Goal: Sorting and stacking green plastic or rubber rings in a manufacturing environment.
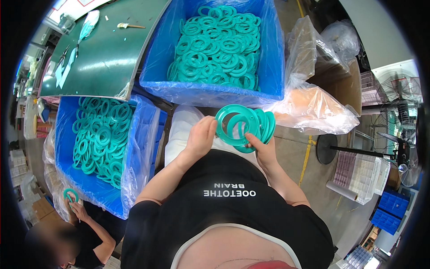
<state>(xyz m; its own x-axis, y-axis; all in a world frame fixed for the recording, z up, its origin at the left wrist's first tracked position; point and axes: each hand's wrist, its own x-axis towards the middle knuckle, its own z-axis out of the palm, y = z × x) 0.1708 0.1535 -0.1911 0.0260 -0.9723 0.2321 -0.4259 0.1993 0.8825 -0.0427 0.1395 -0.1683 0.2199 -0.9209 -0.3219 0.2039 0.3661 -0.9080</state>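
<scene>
Over my lap I hold several flat teal-green plastic rings (269,122) in my right hand (266,153), fanned out, with the thumb pressed on top. At the left edge of the front ring (232,109), a wide one with small holes around its band, the fingers of my left hand (199,136) are pinched together. My fingers partly hide where they meet the rings. Just beyond my hands stands a large blue bin (156,87) lined with clear plastic, heaped with the same kind of rings (217,45).
A second lined blue bin (127,179) of rings stands at left. Beyond it, a green table (107,58) bears a brush (131,26) and cutting tools. At right are a plastic-draped cardboard box (349,85) and a stand fan (327,149). A co-worker's hand (79,210) holds a ring at lower left.
</scene>
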